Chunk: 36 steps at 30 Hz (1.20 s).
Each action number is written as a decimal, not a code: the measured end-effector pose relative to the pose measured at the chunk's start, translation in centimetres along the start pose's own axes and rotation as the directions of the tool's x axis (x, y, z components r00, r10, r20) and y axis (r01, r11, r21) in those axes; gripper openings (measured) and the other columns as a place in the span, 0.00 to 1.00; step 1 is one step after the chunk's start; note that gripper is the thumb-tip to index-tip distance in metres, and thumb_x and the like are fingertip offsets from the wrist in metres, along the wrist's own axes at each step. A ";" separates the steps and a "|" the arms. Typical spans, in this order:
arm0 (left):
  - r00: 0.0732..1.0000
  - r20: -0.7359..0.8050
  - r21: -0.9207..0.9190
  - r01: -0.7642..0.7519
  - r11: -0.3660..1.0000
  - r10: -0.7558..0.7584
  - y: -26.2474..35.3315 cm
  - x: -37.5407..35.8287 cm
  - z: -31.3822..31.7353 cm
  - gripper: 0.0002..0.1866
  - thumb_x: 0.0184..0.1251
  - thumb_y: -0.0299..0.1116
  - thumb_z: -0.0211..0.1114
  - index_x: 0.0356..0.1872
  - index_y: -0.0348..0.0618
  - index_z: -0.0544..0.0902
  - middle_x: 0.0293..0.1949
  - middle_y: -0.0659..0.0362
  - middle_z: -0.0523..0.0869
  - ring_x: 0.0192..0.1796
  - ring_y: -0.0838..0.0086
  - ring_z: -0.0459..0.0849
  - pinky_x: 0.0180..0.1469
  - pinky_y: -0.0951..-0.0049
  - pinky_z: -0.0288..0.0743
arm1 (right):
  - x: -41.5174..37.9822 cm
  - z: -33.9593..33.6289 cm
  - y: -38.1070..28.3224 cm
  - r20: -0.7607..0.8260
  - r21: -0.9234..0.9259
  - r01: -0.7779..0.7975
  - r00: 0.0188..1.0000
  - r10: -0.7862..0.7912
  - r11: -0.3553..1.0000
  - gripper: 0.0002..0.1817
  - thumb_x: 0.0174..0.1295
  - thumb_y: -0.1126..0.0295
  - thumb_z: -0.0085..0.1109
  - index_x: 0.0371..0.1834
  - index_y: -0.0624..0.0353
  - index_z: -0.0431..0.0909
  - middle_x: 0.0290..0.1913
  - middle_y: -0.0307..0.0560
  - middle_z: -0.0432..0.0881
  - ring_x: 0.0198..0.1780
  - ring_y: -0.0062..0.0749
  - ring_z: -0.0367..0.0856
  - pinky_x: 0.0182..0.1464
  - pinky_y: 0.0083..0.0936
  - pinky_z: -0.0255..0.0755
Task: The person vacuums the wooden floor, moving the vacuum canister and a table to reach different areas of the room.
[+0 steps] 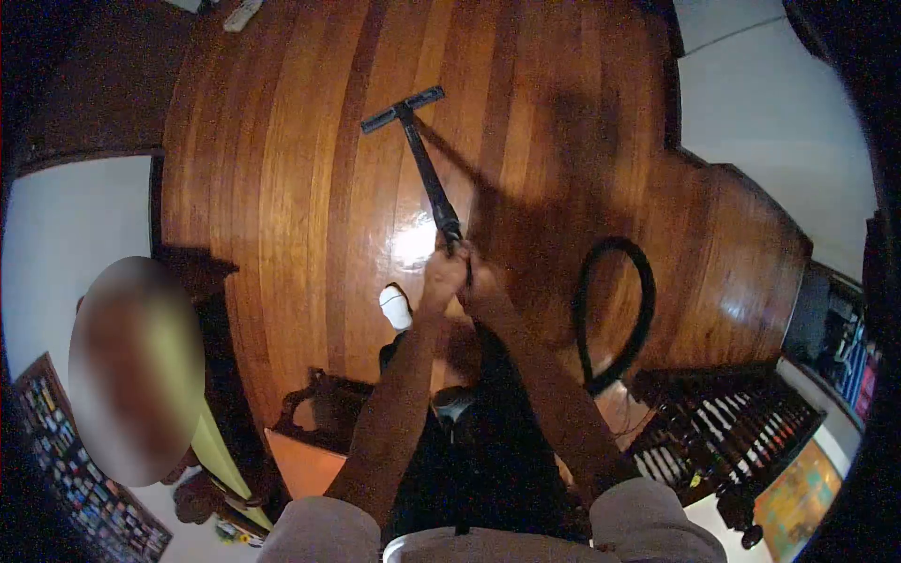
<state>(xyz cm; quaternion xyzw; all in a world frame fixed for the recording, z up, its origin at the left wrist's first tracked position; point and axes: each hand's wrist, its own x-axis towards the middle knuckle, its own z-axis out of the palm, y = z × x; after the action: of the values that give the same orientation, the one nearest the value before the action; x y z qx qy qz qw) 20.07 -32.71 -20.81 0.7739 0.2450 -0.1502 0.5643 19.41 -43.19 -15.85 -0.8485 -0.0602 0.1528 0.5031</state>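
In the head view, a black vacuum cleaner wand (pixel 427 174) reaches forward from my hands over the wooden floor. At its far end is a wide, flat floor head (pixel 402 111), tilted across the planks. My left hand (pixel 443 279) is closed round the near end of the wand. Right beside it, my right hand (pixel 481 281) is closed there too, the two hands nearly touching. A black ribbed hose (pixel 648 286) loops on the right; where it joins the wand is hidden.
A white shoe (pixel 395 306) shows below my hands. Carved dark wooden furniture (pixel 324 399) stands at lower left. A rack with dark rails (pixel 727 422) is at lower right. White walls (pixel 770 113) edge the floor, and a blurred oval covers part of the left side.
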 end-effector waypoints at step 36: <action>0.961 0.129 -0.107 0.259 0.960 -0.245 -1.5 0.9 -31.6 0.32 0.77 0.48 0.45 0.75 0.49 0.47 0.36 0.43 0.83 0.30 0.54 0.85 0.33 0.62 0.80 | 16.3 30.5 -12.5 0.201 0.334 -0.541 0.841 0.502 0.772 0.37 0.62 0.52 0.60 0.69 0.57 0.59 0.52 0.63 0.77 0.56 0.50 0.77 0.57 0.41 0.69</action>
<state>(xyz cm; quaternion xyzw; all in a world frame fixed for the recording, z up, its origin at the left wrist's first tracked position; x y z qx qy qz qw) 18.58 -2.26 -12.41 0.6902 0.3176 -0.2497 0.6003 25.74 -7.40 -21.85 -0.7097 0.1827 0.3375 0.5908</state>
